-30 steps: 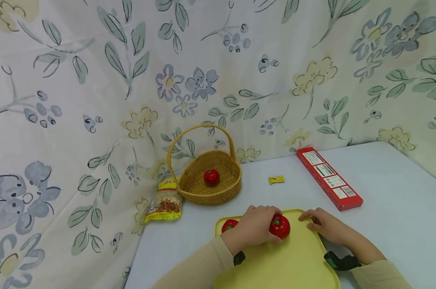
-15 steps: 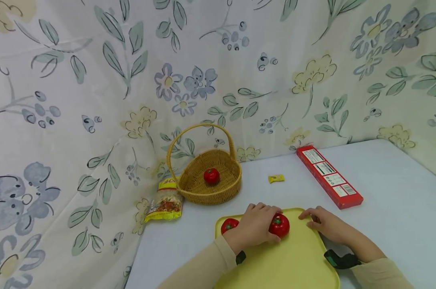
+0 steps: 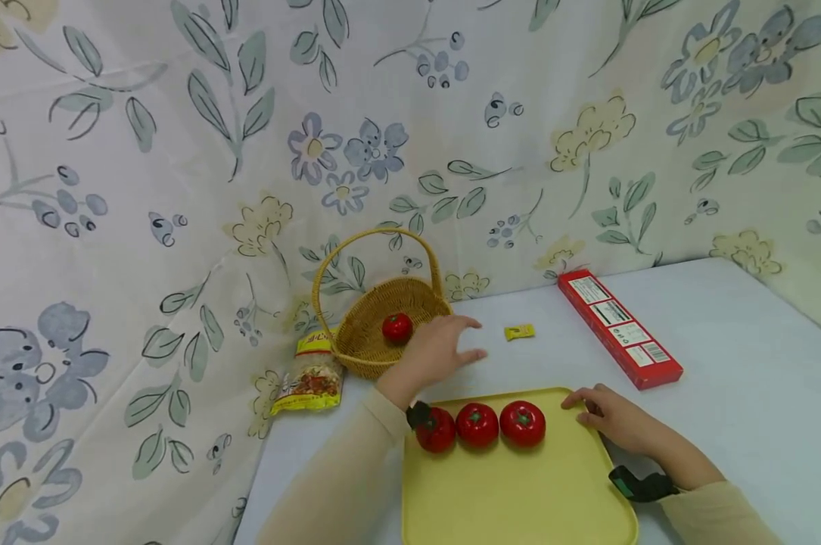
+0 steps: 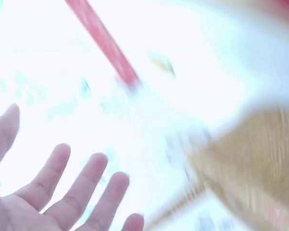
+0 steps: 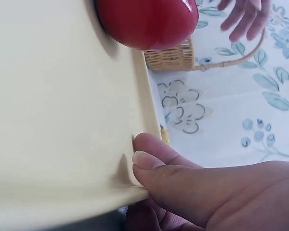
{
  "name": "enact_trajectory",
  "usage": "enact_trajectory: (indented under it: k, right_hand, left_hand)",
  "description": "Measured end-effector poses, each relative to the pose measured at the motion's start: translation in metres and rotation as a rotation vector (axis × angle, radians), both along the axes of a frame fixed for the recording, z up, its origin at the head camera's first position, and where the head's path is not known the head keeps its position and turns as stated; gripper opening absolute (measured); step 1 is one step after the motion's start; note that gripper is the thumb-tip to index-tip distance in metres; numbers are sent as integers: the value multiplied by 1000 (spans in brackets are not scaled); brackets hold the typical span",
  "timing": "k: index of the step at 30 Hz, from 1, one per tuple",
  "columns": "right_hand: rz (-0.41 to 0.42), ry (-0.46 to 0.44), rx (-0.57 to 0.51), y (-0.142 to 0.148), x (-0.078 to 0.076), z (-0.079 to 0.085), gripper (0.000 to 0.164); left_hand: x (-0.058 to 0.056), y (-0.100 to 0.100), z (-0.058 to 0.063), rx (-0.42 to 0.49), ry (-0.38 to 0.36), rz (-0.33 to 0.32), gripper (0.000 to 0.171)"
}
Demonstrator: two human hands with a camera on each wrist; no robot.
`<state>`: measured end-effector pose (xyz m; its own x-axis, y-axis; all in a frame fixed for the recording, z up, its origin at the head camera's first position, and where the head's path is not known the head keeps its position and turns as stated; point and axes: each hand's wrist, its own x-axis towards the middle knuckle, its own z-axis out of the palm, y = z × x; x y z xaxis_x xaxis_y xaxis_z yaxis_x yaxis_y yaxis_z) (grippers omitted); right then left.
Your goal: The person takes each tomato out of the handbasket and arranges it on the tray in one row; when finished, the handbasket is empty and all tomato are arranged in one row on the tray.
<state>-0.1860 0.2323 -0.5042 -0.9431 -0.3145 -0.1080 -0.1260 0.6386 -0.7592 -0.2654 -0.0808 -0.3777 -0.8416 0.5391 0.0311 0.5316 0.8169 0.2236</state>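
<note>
My left hand (image 3: 437,352) is in the air in front of the wicker basket (image 3: 359,341), fingers spread and holding nothing; the left wrist view also shows the outstretched fingers (image 4: 82,192). One red tomato (image 3: 397,328) lies in the basket. Three tomatoes stand in a row along the far edge of the yellow tray (image 3: 512,499): a left one (image 3: 437,433), a middle one (image 3: 477,425) and a right one (image 3: 523,424). At the tray's far right corner my right hand (image 3: 617,424) pinches the rim, with the thumb (image 5: 178,185) on top.
A bag of food (image 3: 311,378) with yellow ends leans beside the basket. Behind the tray are a small yellow packet (image 3: 520,331) and a long red box (image 3: 617,329). A floral cloth (image 3: 410,136) hangs along the back of the white table (image 3: 744,341).
My left hand has let go of the right tomato and moved up and left towards the basket, uncovering the middle tomato. The right hand keeps its place at the tray corner.
</note>
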Motion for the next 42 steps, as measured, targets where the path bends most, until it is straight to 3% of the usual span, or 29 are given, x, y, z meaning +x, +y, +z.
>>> enact_trajectory:
  k: [3,6,9,15,21,29,36,42]
  right_hand:
    - [-7,3,4,1,-1,2,25]
    - [-5,-6,-10,1,-1,2,25]
    - [-1,-9,-24,1,0,0,24]
    - [4,8,-25,0,1,-2,24]
    - [-1,18,-9,0,0,0,25]
    - [-8,13,2,1,1,-1,26]
    - [-20,-4,-22,0,2,0,25]
    - [-20,-2,-14,0,1,1,25]
  left_hand:
    - [-35,-21,21,-27,4,111,52]
    - [-65,-44,27,-58,-16,206,54]
    - [-88,-68,20,-20,-42,249,56]
    - [-118,-104,-9,175,-151,188,58]
    - [-125,-117,-29,108,-228,199,65]
    - [-123,-118,-49,53,-190,245,54]
    - [-123,-116,-56,32,-162,276,50]
    - [-122,-116,-56,-4,-148,237,51]
